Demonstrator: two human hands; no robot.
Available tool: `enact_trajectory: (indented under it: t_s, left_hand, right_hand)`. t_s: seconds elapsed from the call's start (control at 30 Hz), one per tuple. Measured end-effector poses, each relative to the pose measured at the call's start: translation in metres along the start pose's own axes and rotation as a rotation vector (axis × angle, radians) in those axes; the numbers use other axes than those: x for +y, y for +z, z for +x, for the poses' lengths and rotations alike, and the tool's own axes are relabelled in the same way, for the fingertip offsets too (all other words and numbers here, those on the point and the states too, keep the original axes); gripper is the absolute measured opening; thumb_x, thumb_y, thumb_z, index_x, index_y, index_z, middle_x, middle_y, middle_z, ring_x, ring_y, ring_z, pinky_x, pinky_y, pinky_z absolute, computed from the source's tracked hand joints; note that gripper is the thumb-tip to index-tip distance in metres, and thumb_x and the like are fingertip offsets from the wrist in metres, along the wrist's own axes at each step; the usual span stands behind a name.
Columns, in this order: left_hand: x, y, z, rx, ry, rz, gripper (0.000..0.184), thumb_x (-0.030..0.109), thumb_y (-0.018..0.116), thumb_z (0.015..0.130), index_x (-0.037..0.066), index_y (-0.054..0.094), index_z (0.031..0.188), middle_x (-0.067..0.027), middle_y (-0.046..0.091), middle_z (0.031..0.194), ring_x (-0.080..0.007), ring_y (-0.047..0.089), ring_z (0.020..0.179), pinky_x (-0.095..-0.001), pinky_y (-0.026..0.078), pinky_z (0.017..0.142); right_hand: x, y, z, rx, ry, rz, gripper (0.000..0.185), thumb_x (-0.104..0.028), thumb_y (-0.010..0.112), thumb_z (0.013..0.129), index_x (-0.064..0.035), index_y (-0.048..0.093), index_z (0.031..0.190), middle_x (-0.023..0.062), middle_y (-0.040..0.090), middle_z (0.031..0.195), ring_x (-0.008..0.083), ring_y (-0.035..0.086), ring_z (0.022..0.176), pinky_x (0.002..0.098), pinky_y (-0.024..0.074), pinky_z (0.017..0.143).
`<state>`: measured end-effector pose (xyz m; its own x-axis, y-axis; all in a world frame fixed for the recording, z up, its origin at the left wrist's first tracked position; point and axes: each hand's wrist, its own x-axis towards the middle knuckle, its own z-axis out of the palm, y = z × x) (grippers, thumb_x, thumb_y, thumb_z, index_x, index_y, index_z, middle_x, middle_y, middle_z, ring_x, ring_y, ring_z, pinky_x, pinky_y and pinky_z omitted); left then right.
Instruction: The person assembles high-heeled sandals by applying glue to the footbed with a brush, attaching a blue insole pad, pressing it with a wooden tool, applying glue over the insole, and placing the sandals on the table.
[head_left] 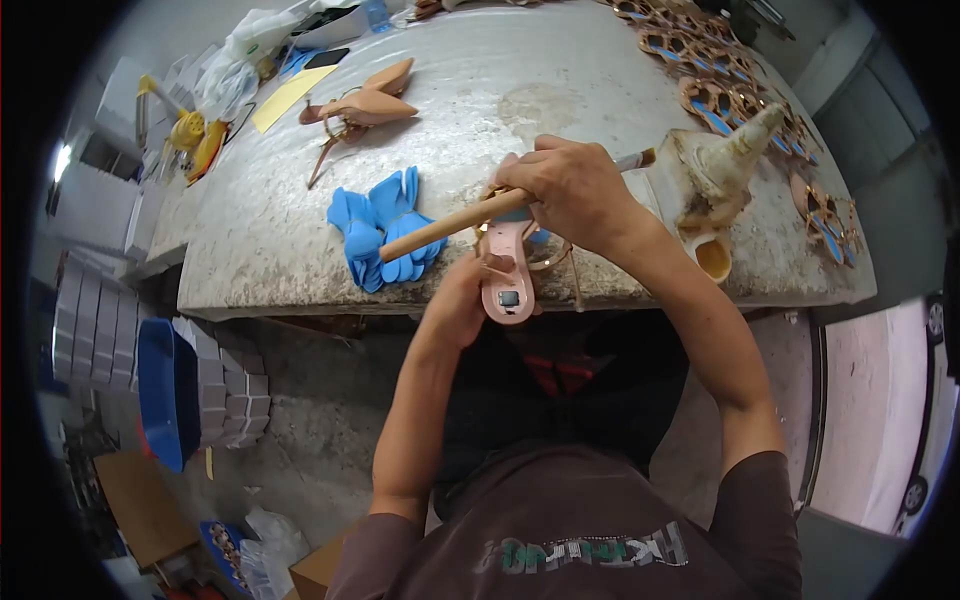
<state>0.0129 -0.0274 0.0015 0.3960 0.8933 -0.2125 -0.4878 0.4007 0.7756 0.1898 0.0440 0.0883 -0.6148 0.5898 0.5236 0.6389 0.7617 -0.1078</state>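
Note:
My left hand (462,298) is closed around a shoe (508,255) at the table's front edge. Its pale pink sole faces up, with a small dark rectangular patch at the near end, and thin straps stick out on the right. My right hand (570,190) is closed on a thick wooden handle (455,226) just above the shoe's far end; whatever that handle ends in is hidden. A brush-like tool (637,160) with a grey part and a brown tip juts out to the right of the same hand. Blue gloves (385,228) lie left of the shoe.
A glue-crusted pot (715,165) with an amber opening stands right of my right hand. Shoe uppers (735,110) line the table's right side. High-heeled shoes (365,105), yellow paper (293,97) and a yellow tool (188,130) lie left. White boxes (95,310) are stacked beyond a blue tub (168,395).

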Motion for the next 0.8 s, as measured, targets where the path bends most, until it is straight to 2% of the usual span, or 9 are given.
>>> enact_trajectory:
  t_s: [0.1, 0.17, 0.27, 0.33, 0.4, 0.47, 0.63, 0.7, 0.8]
  left_hand:
    - [0.017, 0.016, 0.001, -0.002, -0.059, 0.100, 0.037, 0.010, 0.051, 0.085, -0.007, 0.050, 0.118, -0.0196, 0.065, 0.088, -0.0302, 0.068, 0.068, -0.0393, 0.059, 0.063]
    - [0.004, 0.000, 0.012, 0.003, -0.191, -0.068, 0.034, 0.008, 0.050, 0.085, -0.006, 0.050, 0.116, -0.0206, 0.065, 0.086, -0.0313, 0.067, 0.061, -0.0393, 0.059, 0.058]
    - [-0.003, 0.034, -0.020, 0.182, -0.118, 0.100, 0.042, 0.012, 0.048, 0.087, -0.010, 0.046, 0.123, -0.0207, 0.065, 0.085, -0.0286, 0.066, 0.056, -0.0345, 0.055, 0.048]
    - [-0.002, 0.054, -0.040, 0.088, -0.094, 0.029, 0.046, 0.009, 0.047, 0.087, -0.010, 0.042, 0.128, -0.0219, 0.064, 0.091, -0.0290, 0.065, 0.055, -0.0340, 0.055, 0.047]
    - [-0.012, 0.059, -0.042, 0.020, -0.063, -0.046, 0.050, 0.006, 0.045, 0.087, -0.011, 0.038, 0.134, -0.0230, 0.063, 0.097, -0.0294, 0.065, 0.054, -0.0334, 0.054, 0.047]
    - [-0.022, 0.059, -0.038, 0.033, -0.151, -0.032, 0.052, 0.006, 0.048, 0.088, -0.005, 0.037, 0.137, -0.0209, 0.063, 0.096, -0.0321, 0.066, 0.058, -0.0386, 0.056, 0.050]
    - [-0.046, 0.067, -0.020, 0.229, -0.247, 0.140, 0.044, 0.001, 0.043, 0.083, -0.006, 0.043, 0.126, -0.0185, 0.062, 0.083, -0.0323, 0.063, 0.054, -0.0396, 0.056, 0.050]
    - [-0.044, 0.063, -0.018, 0.198, -0.205, 0.126, 0.043, 0.002, 0.042, 0.082, -0.005, 0.042, 0.125, -0.0192, 0.061, 0.080, -0.0325, 0.063, 0.052, -0.0402, 0.055, 0.048]
    - [-0.042, 0.064, -0.017, 0.216, -0.214, 0.094, 0.043, 0.004, 0.042, 0.081, -0.007, 0.043, 0.123, -0.0207, 0.061, 0.077, -0.0315, 0.062, 0.050, -0.0391, 0.054, 0.045]
  right_hand:
    - [-0.001, -0.016, -0.019, 0.039, 0.084, 0.110, 0.028, 0.000, 0.071, 0.067, -0.0106, 0.072, 0.093, 0.0043, 0.068, 0.076, 0.0198, 0.061, 0.070, 0.0337, 0.0493, 0.060]
    - [-0.002, -0.036, -0.038, 0.305, 0.257, 0.402, 0.028, 0.001, 0.073, 0.071, -0.0056, 0.072, 0.098, 0.0107, 0.069, 0.081, 0.0146, 0.061, 0.070, 0.0317, 0.0470, 0.058]
    - [0.005, -0.108, -0.115, 0.640, 0.563, 0.693, 0.039, -0.033, 0.062, 0.094, 0.0026, 0.064, 0.110, 0.0099, 0.067, 0.078, 0.0130, 0.059, 0.065, 0.0266, 0.0427, 0.052]
    - [0.017, -0.142, -0.184, 0.742, 0.563, 0.322, 0.055, -0.046, 0.046, 0.100, 0.0061, 0.060, 0.109, 0.0094, 0.064, 0.077, 0.0132, 0.059, 0.063, 0.0218, 0.0418, 0.050]
    - [-0.009, -0.166, -0.233, 0.565, 0.991, 0.630, 0.058, -0.047, 0.037, 0.103, 0.0065, 0.060, 0.103, 0.0106, 0.062, 0.075, 0.0137, 0.060, 0.064, 0.0210, 0.0436, 0.049]
    - [-0.018, -0.151, -0.227, 0.562, 1.153, 0.529, 0.050, -0.042, 0.041, 0.103, 0.0047, 0.060, 0.098, 0.0096, 0.061, 0.073, 0.0132, 0.059, 0.062, 0.0236, 0.0452, 0.050]
    - [0.021, -0.136, -0.212, 0.306, 0.998, 0.352, 0.032, -0.021, 0.053, 0.099, 0.0073, 0.067, 0.094, 0.0117, 0.067, 0.079, 0.0126, 0.060, 0.062, 0.0238, 0.0483, 0.056]
    - [0.044, -0.124, -0.207, 0.106, 1.259, 0.457, 0.026, -0.014, 0.055, 0.096, 0.0078, 0.069, 0.096, 0.0121, 0.069, 0.082, 0.0146, 0.062, 0.064, 0.0238, 0.0491, 0.059]
    - [0.032, -0.157, -0.205, 0.196, 1.164, 0.485, 0.030, -0.016, 0.052, 0.097, 0.0086, 0.068, 0.097, 0.0143, 0.069, 0.082, 0.0169, 0.063, 0.066, 0.0253, 0.0503, 0.060]
